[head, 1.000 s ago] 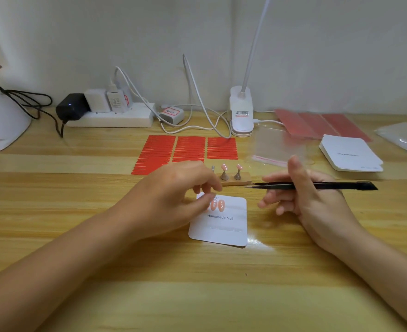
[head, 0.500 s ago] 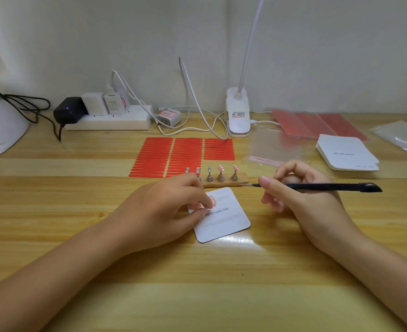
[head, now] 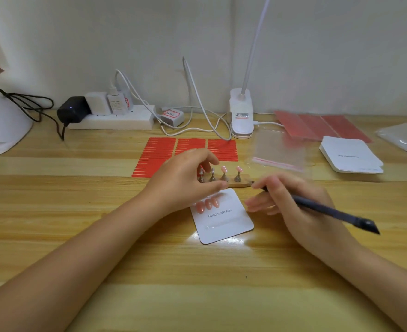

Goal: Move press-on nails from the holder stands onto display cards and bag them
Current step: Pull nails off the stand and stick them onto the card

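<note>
Card: the display card [head: 224, 221] lies flat nearest me, turned a little so its corner points to 6 o'clock; three pink nails [head: 207, 203] sit in a row along its top left edge

Right hand: my right hand [head: 300, 209] is at 3 o'clock of the card, curled round the black tweezers [head: 327, 209] in a pen grip; the tip points to 10 o'clock, toward the end of the holder, and the handle runs back to 4 o'clock; this hand is blurred

Left hand: my left hand [head: 185, 180] hovers over the card's top left corner, fingers loosely bent, holding nothing I can make out; its fingertips reach over the left stands

Holder: the wooden holder base [head: 242, 184] lies just beyond the card at 12 o'clock, its long axis running 9 to 3

Remaining nails: two stands on the right carry a pink nail each [head: 224, 169]; the two left of them look bare, partly behind my fingers

Turning point: the nearest loaded stand is just at 1 o'clock of my left fingertips, while the tweezer tip sits off the holder's 3 o'clock end, so I judge the left hand the nearer

Bags: clear bags [head: 279, 152] lie beyond, at 2 o'clock, untouched
</note>
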A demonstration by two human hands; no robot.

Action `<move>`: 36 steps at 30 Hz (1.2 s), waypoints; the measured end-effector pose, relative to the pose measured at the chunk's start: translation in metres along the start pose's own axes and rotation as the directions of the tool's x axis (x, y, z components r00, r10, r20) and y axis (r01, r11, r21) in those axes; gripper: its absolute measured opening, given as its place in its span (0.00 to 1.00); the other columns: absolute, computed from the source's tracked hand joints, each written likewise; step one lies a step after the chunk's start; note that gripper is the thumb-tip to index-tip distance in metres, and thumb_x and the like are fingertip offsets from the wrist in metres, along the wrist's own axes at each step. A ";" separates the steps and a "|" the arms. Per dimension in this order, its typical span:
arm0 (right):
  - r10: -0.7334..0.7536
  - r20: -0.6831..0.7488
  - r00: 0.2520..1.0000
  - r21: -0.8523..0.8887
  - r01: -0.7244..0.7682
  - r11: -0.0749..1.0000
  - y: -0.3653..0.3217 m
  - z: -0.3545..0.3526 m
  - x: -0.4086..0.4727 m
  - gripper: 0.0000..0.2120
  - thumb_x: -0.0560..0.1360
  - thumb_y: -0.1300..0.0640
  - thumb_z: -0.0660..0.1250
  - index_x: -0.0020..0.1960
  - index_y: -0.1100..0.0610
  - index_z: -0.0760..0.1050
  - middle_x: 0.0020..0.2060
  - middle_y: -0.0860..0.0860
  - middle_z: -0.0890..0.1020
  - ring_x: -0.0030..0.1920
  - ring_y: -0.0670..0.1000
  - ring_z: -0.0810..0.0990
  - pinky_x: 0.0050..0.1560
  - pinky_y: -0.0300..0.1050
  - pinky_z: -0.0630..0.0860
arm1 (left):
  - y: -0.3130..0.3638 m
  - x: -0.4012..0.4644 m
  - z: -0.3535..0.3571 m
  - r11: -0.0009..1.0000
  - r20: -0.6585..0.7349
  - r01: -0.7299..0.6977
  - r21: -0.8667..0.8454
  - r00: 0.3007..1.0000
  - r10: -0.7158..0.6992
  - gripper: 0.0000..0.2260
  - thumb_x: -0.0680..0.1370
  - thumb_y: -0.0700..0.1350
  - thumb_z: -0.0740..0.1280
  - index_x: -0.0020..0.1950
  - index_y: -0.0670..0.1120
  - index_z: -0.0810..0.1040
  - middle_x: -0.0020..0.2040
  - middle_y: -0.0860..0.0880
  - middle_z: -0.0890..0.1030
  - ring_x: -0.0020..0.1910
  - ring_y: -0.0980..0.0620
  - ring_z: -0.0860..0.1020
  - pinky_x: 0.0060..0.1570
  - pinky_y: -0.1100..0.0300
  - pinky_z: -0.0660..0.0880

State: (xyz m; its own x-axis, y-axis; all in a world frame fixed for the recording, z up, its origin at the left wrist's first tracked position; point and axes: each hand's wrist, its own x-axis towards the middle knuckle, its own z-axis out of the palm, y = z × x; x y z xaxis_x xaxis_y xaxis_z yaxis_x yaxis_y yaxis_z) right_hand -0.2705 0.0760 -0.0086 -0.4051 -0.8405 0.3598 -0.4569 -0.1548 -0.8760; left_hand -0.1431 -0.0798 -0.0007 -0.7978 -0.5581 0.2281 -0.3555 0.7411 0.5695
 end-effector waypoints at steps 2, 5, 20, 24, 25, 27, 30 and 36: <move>-0.167 0.068 0.984 -0.209 0.178 0.962 0.001 0.002 -0.003 0.12 0.78 0.46 0.56 0.42 0.47 0.75 0.37 0.42 0.84 0.38 0.36 0.81 0.40 0.29 0.74 | 0.000 0.004 0.004 0.999 0.006 0.027 -0.024 1.000 -0.027 0.09 0.70 0.53 0.72 0.44 0.57 0.73 0.40 0.58 0.75 0.39 0.58 0.74 0.39 0.62 0.70; -0.220 0.140 0.965 -0.291 0.253 0.923 0.004 0.003 -0.007 0.13 0.77 0.48 0.57 0.42 0.49 0.78 0.35 0.42 0.83 0.37 0.37 0.80 0.40 0.32 0.74 | 0.000 0.006 0.008 0.993 -0.023 0.038 -0.114 0.999 -0.041 0.09 0.70 0.50 0.73 0.37 0.58 0.73 0.36 0.55 0.76 0.31 0.56 0.76 0.30 0.68 0.70; -0.214 0.098 0.972 -0.164 0.228 0.960 0.000 0.003 -0.008 0.06 0.74 0.48 0.61 0.50 0.46 0.74 0.41 0.39 0.84 0.39 0.38 0.82 0.41 0.29 0.74 | -0.006 0.006 0.015 0.977 -0.112 -0.034 -0.211 0.994 0.010 0.10 0.70 0.45 0.74 0.36 0.58 0.76 0.35 0.58 0.76 0.33 0.64 0.72 0.35 0.68 0.66; -0.145 -0.049 0.988 -0.030 0.144 0.989 -0.002 0.002 -0.006 0.07 0.71 0.47 0.67 0.43 0.50 0.73 0.37 0.43 0.85 0.30 0.41 0.80 0.34 0.33 0.75 | -0.007 0.006 0.016 0.972 -0.117 -0.037 -0.233 0.993 0.009 0.10 0.70 0.44 0.74 0.36 0.58 0.77 0.33 0.59 0.75 0.32 0.65 0.72 0.34 0.70 0.65; -0.136 -0.065 0.988 -0.023 0.135 0.991 -0.002 0.002 -0.005 0.07 0.71 0.47 0.67 0.42 0.50 0.73 0.36 0.44 0.84 0.30 0.41 0.78 0.33 0.33 0.73 | -0.007 0.006 0.016 0.969 -0.118 -0.039 -0.243 0.993 0.010 0.10 0.70 0.44 0.74 0.36 0.58 0.77 0.32 0.59 0.75 0.31 0.65 0.72 0.34 0.71 0.65; -0.140 -0.078 0.987 -0.010 0.140 0.990 -0.004 0.001 -0.004 0.09 0.72 0.46 0.64 0.41 0.52 0.74 0.35 0.47 0.82 0.30 0.40 0.75 0.33 0.29 0.69 | -0.007 0.006 0.016 0.966 -0.115 -0.042 -0.255 0.993 0.012 0.10 0.70 0.43 0.74 0.35 0.57 0.77 0.31 0.59 0.75 0.30 0.65 0.73 0.32 0.72 0.64; -0.148 -0.089 0.985 -0.045 0.145 0.988 -0.005 -0.002 -0.003 0.12 0.74 0.44 0.63 0.40 0.52 0.75 0.34 0.52 0.78 0.32 0.47 0.74 0.33 0.29 0.67 | -0.006 0.006 0.016 0.960 -0.103 -0.040 -0.279 0.995 0.011 0.11 0.70 0.42 0.73 0.35 0.57 0.77 0.29 0.59 0.76 0.28 0.64 0.74 0.31 0.74 0.64; 0.000 -0.150 0.989 0.086 0.013 0.996 -0.005 -0.003 0.003 0.07 0.63 0.47 0.70 0.35 0.51 0.79 0.28 0.45 0.81 0.31 0.40 0.77 0.36 0.30 0.73 | -0.007 0.007 0.015 0.955 -0.099 -0.030 -0.297 0.995 0.000 0.10 0.70 0.42 0.74 0.36 0.56 0.78 0.31 0.61 0.74 0.31 0.66 0.72 0.33 0.70 0.65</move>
State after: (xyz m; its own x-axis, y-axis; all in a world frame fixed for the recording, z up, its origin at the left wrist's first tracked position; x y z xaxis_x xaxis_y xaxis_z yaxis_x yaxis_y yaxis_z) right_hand -0.2717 0.0754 -0.0018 -0.5194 -0.7530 0.4041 -0.3923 -0.2100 -0.8955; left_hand -0.1533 -0.0830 -0.0148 -0.7458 -0.5920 0.3055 -0.1710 0.6134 0.7711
